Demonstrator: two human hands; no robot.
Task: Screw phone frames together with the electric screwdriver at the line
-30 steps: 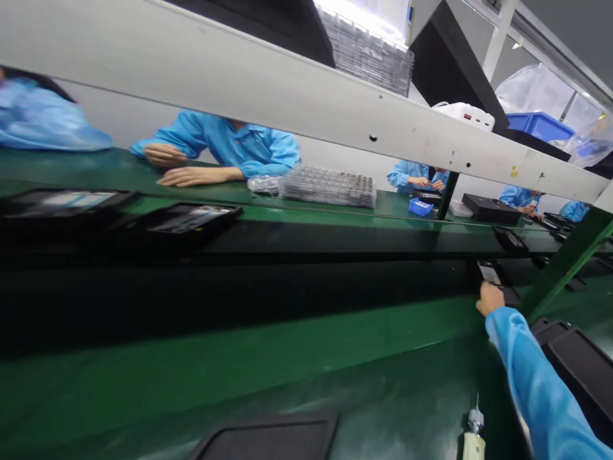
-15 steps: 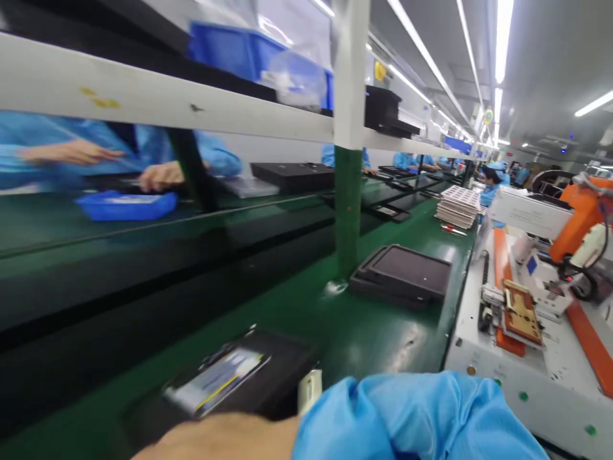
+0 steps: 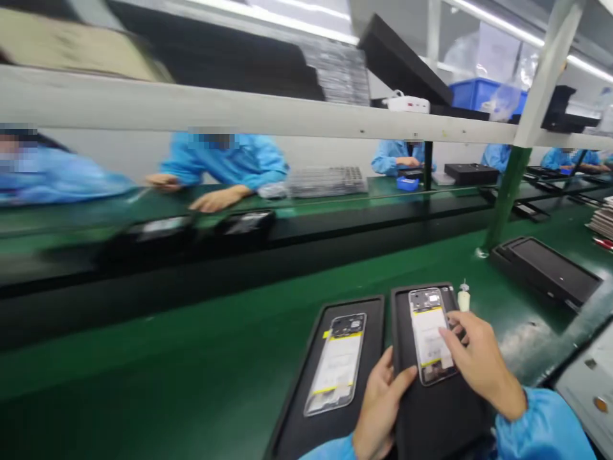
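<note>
Two black trays lie side by side on the green bench, each carrying a smartphone with its inner parts and white battery showing. My left hand grips the left edge of the right tray, thumb on top and fingers along its side. Over the right edge of the phone in that tray is my right hand, its thumb on the phone and its fingers curled at the edge. The other phone rests in the left tray, untouched. A small pale bottle stands behind my right hand.
More black trays are stacked at the right by a green-white post. Across a dark conveyor strip, co-workers in blue sleeves work with trays. A white shelf beam crosses above. Part of a white machine shows lower right.
My view has swung left, bringing both trays and both hands into sight. Earlier, one blue-sleeved arm reached across the bottom; now both hands are at the right tray.
</note>
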